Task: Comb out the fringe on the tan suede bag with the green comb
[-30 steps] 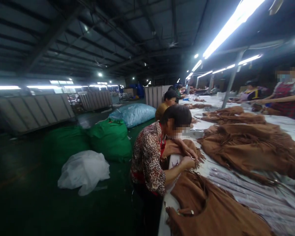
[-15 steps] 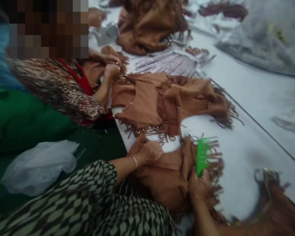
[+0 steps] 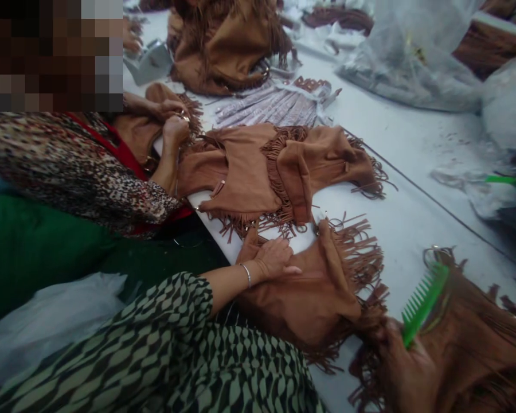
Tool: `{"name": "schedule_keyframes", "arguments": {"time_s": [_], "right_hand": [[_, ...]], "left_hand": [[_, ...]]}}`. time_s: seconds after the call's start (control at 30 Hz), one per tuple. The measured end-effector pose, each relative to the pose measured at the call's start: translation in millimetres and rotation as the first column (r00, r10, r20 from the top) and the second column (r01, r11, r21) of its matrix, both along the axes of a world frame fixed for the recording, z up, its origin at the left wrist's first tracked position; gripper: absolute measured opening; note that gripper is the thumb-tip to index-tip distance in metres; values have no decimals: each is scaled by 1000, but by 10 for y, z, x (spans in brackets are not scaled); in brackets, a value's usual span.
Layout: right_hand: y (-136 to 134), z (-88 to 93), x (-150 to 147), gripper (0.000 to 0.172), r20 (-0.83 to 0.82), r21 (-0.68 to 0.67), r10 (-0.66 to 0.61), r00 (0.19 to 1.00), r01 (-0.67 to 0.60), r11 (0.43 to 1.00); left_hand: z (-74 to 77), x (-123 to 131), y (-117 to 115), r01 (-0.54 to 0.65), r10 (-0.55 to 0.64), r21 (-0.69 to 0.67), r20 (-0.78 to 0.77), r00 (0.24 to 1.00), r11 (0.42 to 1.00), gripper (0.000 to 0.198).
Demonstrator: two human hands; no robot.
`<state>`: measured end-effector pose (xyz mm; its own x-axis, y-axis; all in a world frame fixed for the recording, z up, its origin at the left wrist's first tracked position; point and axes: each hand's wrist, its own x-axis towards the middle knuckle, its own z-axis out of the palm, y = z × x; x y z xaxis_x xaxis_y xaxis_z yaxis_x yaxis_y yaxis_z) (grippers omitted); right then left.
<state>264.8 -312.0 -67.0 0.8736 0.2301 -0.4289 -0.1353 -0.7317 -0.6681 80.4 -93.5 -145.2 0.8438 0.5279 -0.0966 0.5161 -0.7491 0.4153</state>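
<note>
Head view: left hand [image 3: 272, 259] lies flat on the soft, limp fringed bag [image 3: 322, 287] at the worktop [image 3: 413, 212] edge; right hand [image 3: 402, 373] is clamped on a green comb [image 3: 423, 301]; the bag is best gripped by its body.

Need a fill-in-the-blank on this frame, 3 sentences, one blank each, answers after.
1. The right hand holds a comb whose colour is ____.
2. The left hand lies flat on a brown ____ bag on the table.
3. The left wrist bears a thin ____.

Missing words: green; fringed; bracelet
</note>
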Motion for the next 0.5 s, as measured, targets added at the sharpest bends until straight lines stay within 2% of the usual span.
{"name": "schedule_keyframes", "arguments": {"time_s": [0.07, 0.1, 0.23, 0.37, 0.43, 0.5], "right_hand": [[-270, 83, -215, 37, -46, -121, -1, 999, -5, 993], [-387, 79, -343, 39, -75, -136, -15, 997, 5, 991], [-664, -94, -949, 47, -164, -60, -117, 979, 108, 992], [-611, -249, -1469, 50, -266, 15, -241, 933, 254, 967], [-515, -298, -1627, 49, -270, 74, -311, 911, 342, 937], [-424, -338, -1721, 49, -272, 133, -394, 878, 440, 888]], "left_hand": [[66, 44, 31, 3, -4, -26, -28, 1000, 1000, 48], [112, 69, 46, 7, -8, -32, -39, 999, 999, 44], [391, 147, 75, 69, -70, -33, -22, 997, 997, 28], [656, 169, 90, 127, -119, -117, 76, 990, 985, 24], [682, 168, 109, 111, -84, -257, 114, 990, 960, 21], [632, 161, 137, 71, -41, -457, 75, 996, 887, 19]]}}
